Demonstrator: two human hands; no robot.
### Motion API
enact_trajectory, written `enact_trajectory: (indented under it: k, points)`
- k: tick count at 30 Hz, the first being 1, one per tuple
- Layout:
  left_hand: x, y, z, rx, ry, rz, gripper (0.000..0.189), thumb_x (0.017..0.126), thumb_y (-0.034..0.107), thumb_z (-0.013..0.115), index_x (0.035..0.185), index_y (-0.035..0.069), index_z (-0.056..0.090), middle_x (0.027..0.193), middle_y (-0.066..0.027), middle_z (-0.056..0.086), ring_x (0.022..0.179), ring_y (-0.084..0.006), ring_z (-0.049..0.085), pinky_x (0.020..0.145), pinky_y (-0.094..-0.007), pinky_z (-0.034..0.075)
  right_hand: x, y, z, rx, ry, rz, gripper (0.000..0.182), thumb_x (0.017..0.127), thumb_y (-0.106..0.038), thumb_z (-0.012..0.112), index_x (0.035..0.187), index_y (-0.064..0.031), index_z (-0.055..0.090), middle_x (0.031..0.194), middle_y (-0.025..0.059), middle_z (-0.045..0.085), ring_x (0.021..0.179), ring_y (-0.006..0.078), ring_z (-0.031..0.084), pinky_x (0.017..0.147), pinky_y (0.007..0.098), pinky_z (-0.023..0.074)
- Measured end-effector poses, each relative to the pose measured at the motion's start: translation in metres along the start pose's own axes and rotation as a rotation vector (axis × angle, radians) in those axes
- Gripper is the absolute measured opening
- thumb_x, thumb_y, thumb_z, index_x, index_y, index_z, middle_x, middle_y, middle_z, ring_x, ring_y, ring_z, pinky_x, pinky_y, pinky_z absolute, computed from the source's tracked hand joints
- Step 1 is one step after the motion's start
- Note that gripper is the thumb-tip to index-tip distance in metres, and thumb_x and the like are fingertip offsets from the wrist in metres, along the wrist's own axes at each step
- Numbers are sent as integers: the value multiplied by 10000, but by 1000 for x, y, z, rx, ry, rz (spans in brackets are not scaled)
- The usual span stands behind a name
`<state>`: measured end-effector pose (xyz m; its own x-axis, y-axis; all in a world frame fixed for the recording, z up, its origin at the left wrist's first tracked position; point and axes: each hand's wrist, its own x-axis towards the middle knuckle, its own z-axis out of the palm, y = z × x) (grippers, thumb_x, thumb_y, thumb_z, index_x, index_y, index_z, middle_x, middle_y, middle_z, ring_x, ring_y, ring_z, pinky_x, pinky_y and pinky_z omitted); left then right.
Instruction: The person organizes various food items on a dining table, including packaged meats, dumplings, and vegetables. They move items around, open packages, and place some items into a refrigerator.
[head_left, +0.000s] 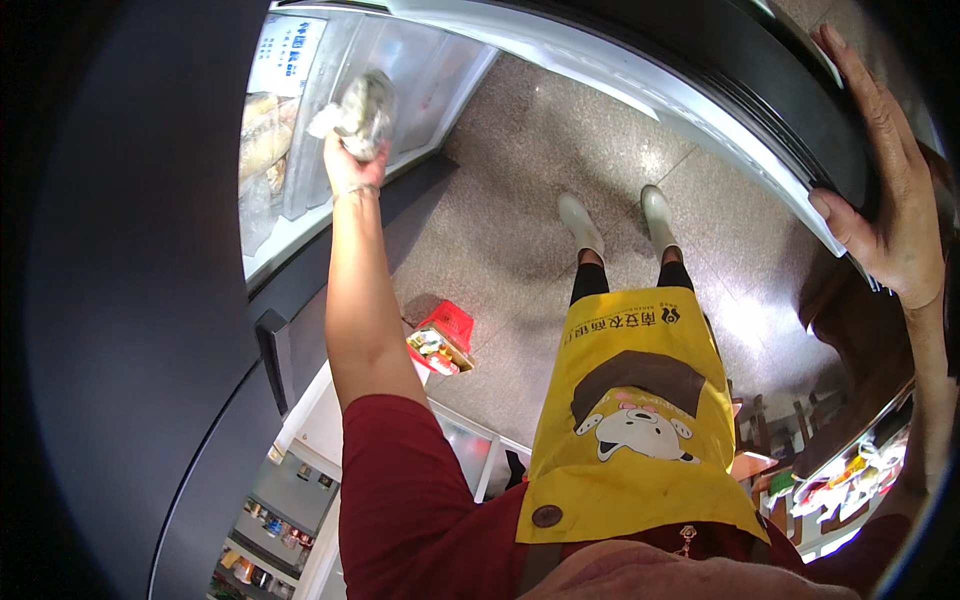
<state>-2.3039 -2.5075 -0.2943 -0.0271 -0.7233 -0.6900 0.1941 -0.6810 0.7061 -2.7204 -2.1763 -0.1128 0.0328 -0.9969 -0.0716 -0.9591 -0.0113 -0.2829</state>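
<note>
My left hand (356, 166) holds a clear plastic bag with pale green contents (367, 105), partly blurred, inside the lit opening of a refrigerator (296, 315). Right behind the bag are the compartment's translucent drawer fronts (427, 82). To its left, bagged food (266, 142) lies below a white package with blue printing (289, 49). My right hand (889, 180) grips the edge of the open dark refrigerator door (780, 82), its thumb on the near side and its fingers spread along the edge.
A dark closed door with a handle (276, 360) stands at left. On the speckled tile floor (510, 187) is a red basket (450, 330) beside a box of packets. Shelves with jars (277, 529) are at lower left. Wooden furniture (795, 427) with colourful packages stands at right.
</note>
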Motion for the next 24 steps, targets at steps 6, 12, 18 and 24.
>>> enact_trajectory:
  k: [6,12,18,24]
  points:
    - [-80,40,16,-182,-315,16,343,861,378,501,1102,140,555,1085,-60,597,1045,-223,544,797,-408,488,4,3,-5,-14,8,3,811,735,-529,575,1373,-101,317,1376,176,349,1267,350,345,1045,459,294]
    - [-36,81,28,-86,-245,483,252,842,75,531,1081,-6,530,1049,-118,582,951,-236,556,886,-420,450,4,-4,-8,-1,27,-18,808,732,-525,583,1364,-93,326,1361,187,356,1249,358,359,1026,461,311]
    - [-14,85,95,-222,-185,822,318,849,117,543,1082,-95,504,1061,-217,546,963,-316,558,861,-400,485,1,-8,-1,21,25,-11,804,730,-521,591,1356,-85,336,1347,198,362,1230,366,372,1006,463,329]
    - [16,106,92,1170,234,1227,655,729,355,705,1172,-74,484,1221,-240,498,1051,-313,538,903,-367,430,0,-12,2,48,37,-23,801,727,-516,599,1348,-77,345,1332,210,368,1212,374,385,987,465,346]
